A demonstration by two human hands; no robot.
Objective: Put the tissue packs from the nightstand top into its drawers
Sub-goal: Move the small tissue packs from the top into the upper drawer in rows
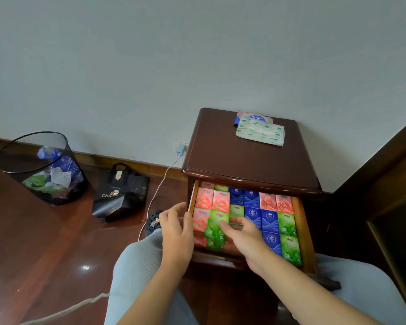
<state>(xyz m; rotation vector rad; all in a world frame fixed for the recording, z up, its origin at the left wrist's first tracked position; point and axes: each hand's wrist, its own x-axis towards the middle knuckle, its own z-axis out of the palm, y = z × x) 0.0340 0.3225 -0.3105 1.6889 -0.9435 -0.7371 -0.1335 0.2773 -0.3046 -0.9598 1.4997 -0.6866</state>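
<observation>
a seated person leans over the open top drawer (300,221) of a dark wooden nightstand (244,156). the left hand (177,231) rests at the drawer's left edge, fingers loosely curled over the side wall with the thumb against it. the right hand (242,233), fingers spread and relaxed, presses on a green tissue pack (217,222) just beside the left hand, among tight rows of pink, green and blue packs (270,219) that fill the drawer. well beyond both hands, on the tabletop, lie a green-printed soft tissue pack (260,133) and a blue-and-pink one (253,117) partly under it. far left of the left hand, a mesh wastebasket (42,170) and a black bag (120,193) sit on the floor.
</observation>
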